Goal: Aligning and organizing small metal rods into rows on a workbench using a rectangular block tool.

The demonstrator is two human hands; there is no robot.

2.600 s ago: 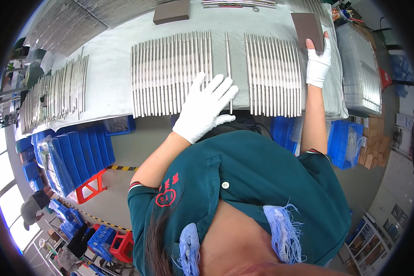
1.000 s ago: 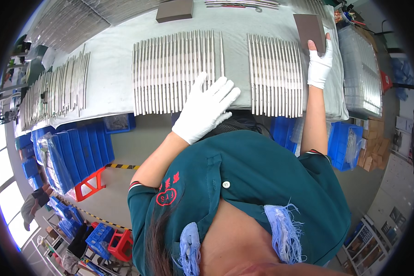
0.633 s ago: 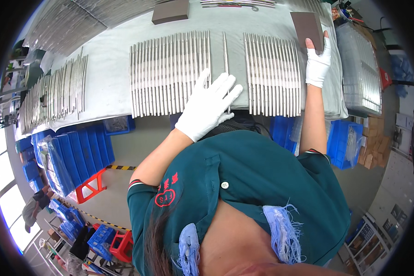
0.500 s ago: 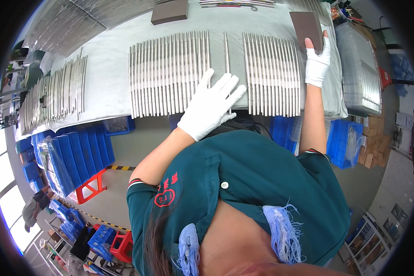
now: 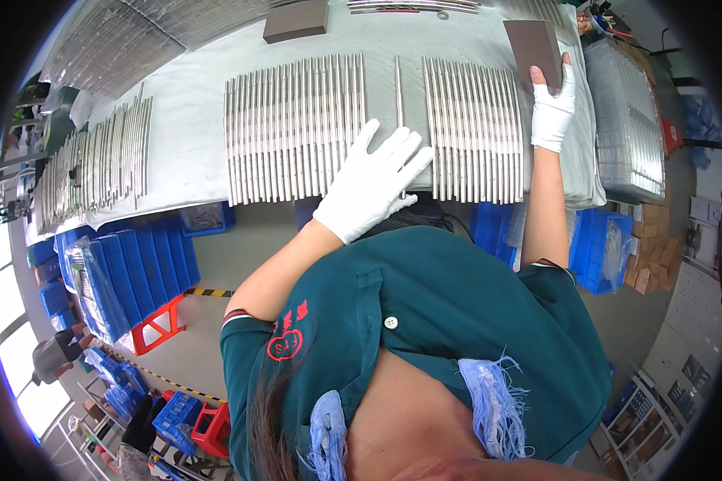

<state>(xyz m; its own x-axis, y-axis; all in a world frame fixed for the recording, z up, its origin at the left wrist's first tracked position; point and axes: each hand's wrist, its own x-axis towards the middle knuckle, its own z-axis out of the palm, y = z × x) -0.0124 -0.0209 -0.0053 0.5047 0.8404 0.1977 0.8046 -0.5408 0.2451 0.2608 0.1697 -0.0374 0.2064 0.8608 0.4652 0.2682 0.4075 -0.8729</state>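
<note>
My gloved left hand [image 5: 377, 178] lies palm down with its fingers spread, over the lower part of a single metal rod [image 5: 399, 92]. That rod sits by itself in the gap between a wide row of silvery rods [image 5: 294, 132] on the left and a narrower row [image 5: 475, 132] on the right. At the table's right end, my right hand [image 5: 553, 108] grips the near end of a flat brown block [image 5: 535, 53]. The thumb and a fingertip stick out bare from its white glove.
Another brown block [image 5: 296, 22] lies at the back of the pale cloth-covered table [image 5: 186, 152]. More rods [image 5: 96, 164] are at the far left. Clear plastic trays [image 5: 630, 120] are stacked at the right. Blue bins [image 5: 136, 268] stand below; another person [image 5: 56, 357] is at lower left.
My left hand has shifted slightly right, and the single rod under it has moved right too. My right hand and its block stay nearly still. The person at lower left has moved.
</note>
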